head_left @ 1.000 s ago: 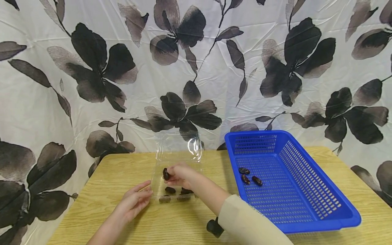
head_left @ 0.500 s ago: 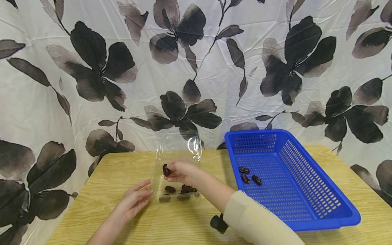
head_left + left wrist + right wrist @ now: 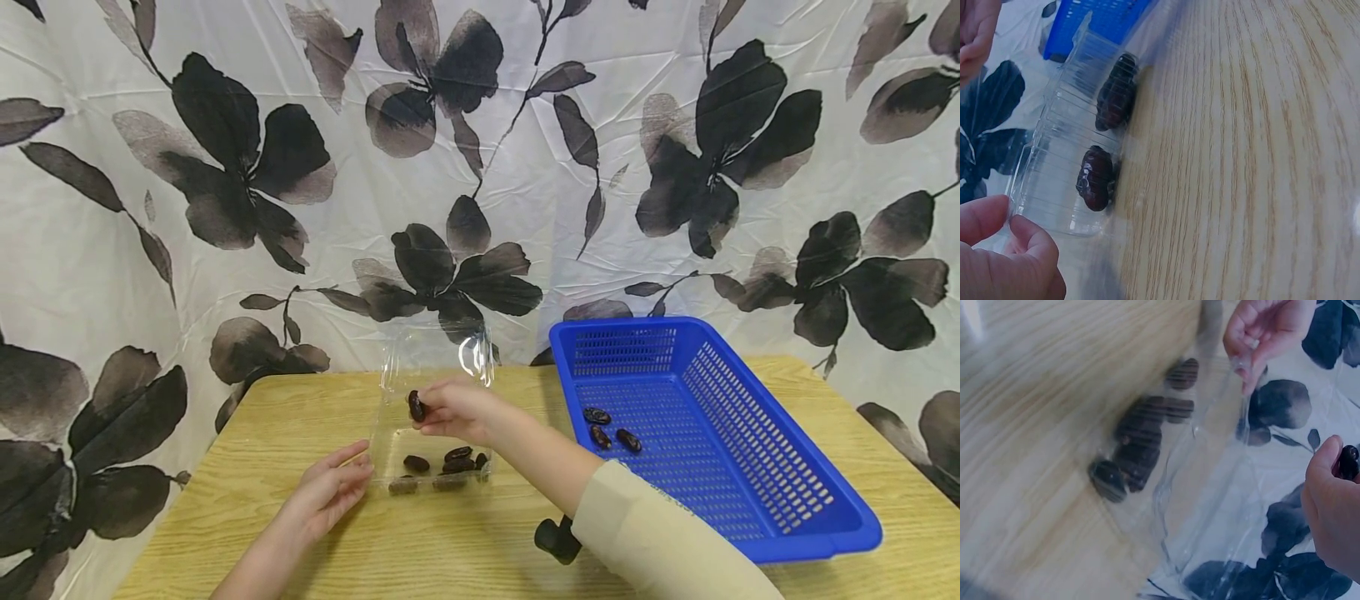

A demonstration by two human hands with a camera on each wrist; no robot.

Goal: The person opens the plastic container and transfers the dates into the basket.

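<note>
Table (image 3: pixel 300 408) under basket (image 3: pixel 705 475), clear box (image 3: pixel 390 446)

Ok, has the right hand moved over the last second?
Yes: in the head view, the right hand has shifted slightly up and rightward, toward the blue basket.

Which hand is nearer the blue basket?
Right. The right hand is left of the blue basket, over a clear container; the left hand, farther left, holds that container.

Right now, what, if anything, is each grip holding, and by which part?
The right grip pinches a date by its right side in the head view; the left grip pinches the clear container by its rim, near a corner.
</note>
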